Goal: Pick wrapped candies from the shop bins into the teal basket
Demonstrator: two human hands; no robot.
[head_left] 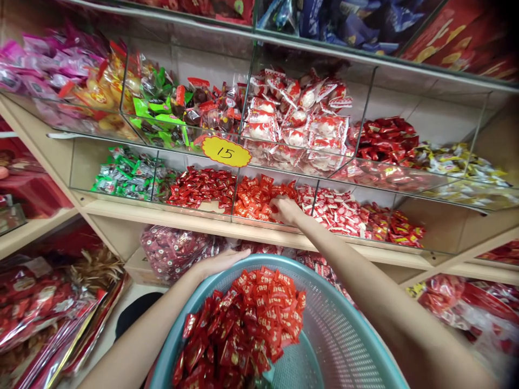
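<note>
Pale wooden shelving [170, 214] fills the view, its two middle rows split by clear dividers into compartments of wrapped sweets. A yellow tag [226, 152] marked "15" hangs at the front of the upper of these rows. Under the lower row, a dark red patterned bag [174, 251] sits by a cardboard box [142, 266], and more glossy packages [36, 297] lie at the left.

The right hand [286, 209] reaches into the orange-red packets [253, 195], third compartment from the left, fingers bent (whether they grip any, I cannot tell). The left hand [221, 263] holds the blue-green basket [344, 302] at its far rim. Inside, red packets [243, 319] are heaped toward the left, leaving the perforated right wall bare.
</note>
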